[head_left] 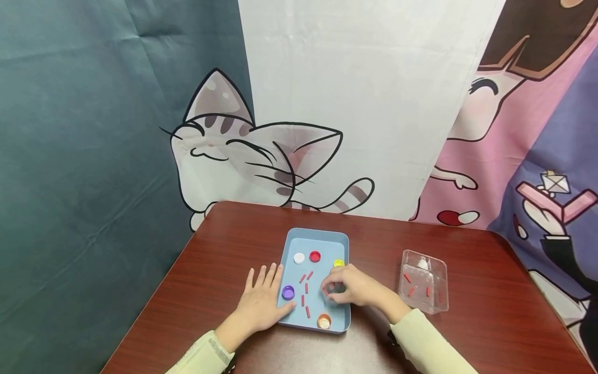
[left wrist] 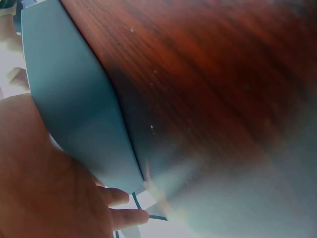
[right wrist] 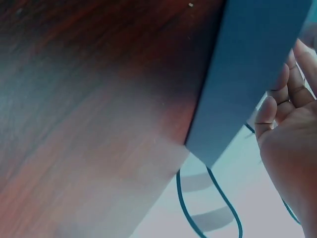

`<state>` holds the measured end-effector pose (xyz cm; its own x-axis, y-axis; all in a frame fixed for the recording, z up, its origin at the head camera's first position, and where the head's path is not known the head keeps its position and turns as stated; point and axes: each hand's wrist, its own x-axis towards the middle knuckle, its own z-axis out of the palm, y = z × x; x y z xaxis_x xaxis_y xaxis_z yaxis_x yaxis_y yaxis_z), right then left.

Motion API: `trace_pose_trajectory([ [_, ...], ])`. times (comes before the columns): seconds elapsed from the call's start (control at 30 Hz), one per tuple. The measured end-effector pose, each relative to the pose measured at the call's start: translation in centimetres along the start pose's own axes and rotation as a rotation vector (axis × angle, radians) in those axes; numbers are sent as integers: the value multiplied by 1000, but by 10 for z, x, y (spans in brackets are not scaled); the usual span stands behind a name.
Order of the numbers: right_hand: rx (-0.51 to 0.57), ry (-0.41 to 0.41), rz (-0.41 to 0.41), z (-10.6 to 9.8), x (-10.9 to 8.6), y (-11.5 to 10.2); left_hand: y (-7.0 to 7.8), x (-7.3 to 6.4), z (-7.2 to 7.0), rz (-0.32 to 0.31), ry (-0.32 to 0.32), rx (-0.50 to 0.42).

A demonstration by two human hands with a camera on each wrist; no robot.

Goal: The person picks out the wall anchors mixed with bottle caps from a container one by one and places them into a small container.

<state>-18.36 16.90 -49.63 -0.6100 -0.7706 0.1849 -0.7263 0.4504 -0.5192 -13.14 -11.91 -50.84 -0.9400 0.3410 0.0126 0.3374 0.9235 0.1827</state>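
A shallow blue tray (head_left: 320, 236) lies on the table, its outer wall (left wrist: 74, 99) filling much of the left wrist view. My left hand (head_left: 261, 306) rests at its left edge, fingers spread and straight, thumb reaching over the rim. Above the tray's right side, my right hand (head_left: 352, 285) pinches a small red stick (head_left: 325, 292) between thumb and forefinger. Several more red sticks (head_left: 306, 288) lie scattered mid-tray. Around them sit a white cap (head_left: 299, 258), a red cap (head_left: 315, 256), a purple cap (head_left: 288, 293), an orange cap (head_left: 324, 321) and a yellow cap (head_left: 338, 263), partly hidden by my right hand.
A clear plastic box (head_left: 422, 278) stands right of the tray, with several red sticks (head_left: 428, 292) inside. The brown wooden table (head_left: 224, 249) ends at a cloth backdrop (head_left: 374, 104) printed with cartoon figures.
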Motion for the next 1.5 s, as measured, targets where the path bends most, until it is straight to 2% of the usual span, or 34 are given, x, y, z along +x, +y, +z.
trace_pose_trajectory([
  [0.27,-17,92,38,-16,-16,-1,0,0,-1,5,12,-4],
  [0.73,61,219,33,-32,-42,8,-1,1,2,2,6,-12],
  [1.3,234,330,232,-48,-71,10,-2,0,2,2,3,-18],
  [1.5,253,377,283,-56,-83,10,-1,0,1,4,4,-14],
])
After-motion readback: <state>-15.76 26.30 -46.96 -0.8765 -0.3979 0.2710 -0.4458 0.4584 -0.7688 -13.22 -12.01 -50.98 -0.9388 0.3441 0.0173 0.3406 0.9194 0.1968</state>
